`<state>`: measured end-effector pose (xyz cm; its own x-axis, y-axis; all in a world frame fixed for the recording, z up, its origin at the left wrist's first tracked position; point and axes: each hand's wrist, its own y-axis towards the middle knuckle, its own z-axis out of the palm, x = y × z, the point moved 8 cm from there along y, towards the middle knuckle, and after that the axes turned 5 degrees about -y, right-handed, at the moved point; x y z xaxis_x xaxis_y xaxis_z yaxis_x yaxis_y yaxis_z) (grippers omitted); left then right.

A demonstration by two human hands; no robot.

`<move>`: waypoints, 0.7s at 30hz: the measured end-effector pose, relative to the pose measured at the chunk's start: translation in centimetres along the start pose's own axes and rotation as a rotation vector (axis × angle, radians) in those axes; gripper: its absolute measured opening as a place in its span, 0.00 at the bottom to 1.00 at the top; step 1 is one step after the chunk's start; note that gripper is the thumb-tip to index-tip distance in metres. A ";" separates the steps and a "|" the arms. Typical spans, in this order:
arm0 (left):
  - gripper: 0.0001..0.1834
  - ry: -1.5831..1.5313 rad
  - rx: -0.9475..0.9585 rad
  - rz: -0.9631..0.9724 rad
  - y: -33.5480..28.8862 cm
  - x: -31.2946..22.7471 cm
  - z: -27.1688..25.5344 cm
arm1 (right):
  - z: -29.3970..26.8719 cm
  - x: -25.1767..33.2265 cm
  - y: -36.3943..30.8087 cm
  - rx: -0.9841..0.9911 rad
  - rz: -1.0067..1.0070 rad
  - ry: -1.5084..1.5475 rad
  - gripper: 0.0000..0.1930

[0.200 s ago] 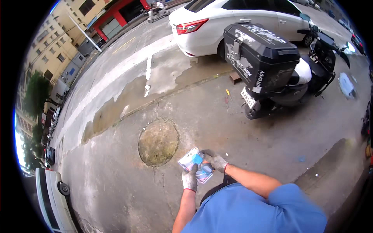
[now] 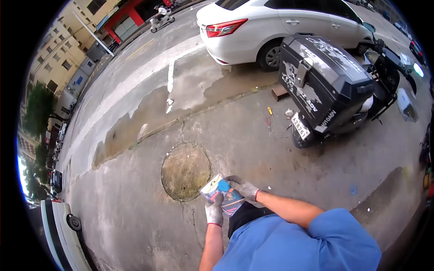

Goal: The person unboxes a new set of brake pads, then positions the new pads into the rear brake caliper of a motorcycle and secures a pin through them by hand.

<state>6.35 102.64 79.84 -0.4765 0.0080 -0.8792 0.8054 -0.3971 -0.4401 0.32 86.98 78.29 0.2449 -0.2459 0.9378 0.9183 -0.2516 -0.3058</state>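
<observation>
In front of my body I hold a flat clear-and-white blister package (image 2: 231, 204) with a blue piece and dark parts showing in it. My left hand (image 2: 214, 210), in a grey-and-white work glove, grips its lower left side with the thumb on the front. My right hand (image 2: 244, 188), gloved the same way, closes on its right edge, near the blue piece (image 2: 223, 185). The fingers behind the package are hidden.
A motorcycle with a black top box (image 2: 323, 77) stands ahead right, by a parked white car (image 2: 253, 31). A yellow-handled screwdriver (image 2: 270, 111) and red-handled pliers (image 2: 268, 122) lie behind its wheel. A round manhole cover (image 2: 185, 171) is set in the concrete; a white vehicle (image 2: 63, 230) stands at left.
My view has shifted, so the motorcycle sits farther right and the package a little farther left. The distant scooter has moved left along the road. Both hands keep their grip.
</observation>
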 end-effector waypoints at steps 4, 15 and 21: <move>0.22 0.019 0.060 -0.032 11.2 -5.8 2.6 | -2.8 3.0 11.2 -0.086 -0.101 0.063 0.21; 0.23 0.414 0.628 -0.142 42.1 -17.1 23.2 | -20.7 10.2 33.4 -0.411 -0.180 0.639 0.23; 0.23 0.599 0.854 -0.207 51.7 -20.4 35.3 | -30.8 13.3 40.1 -0.575 -0.264 0.769 0.20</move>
<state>45.21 49.54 81.47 -0.1369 0.5075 -0.8507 0.1036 -0.8468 -0.5218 30.80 44.83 73.42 -0.4002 -0.6056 0.6878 0.5742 -0.7506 -0.3268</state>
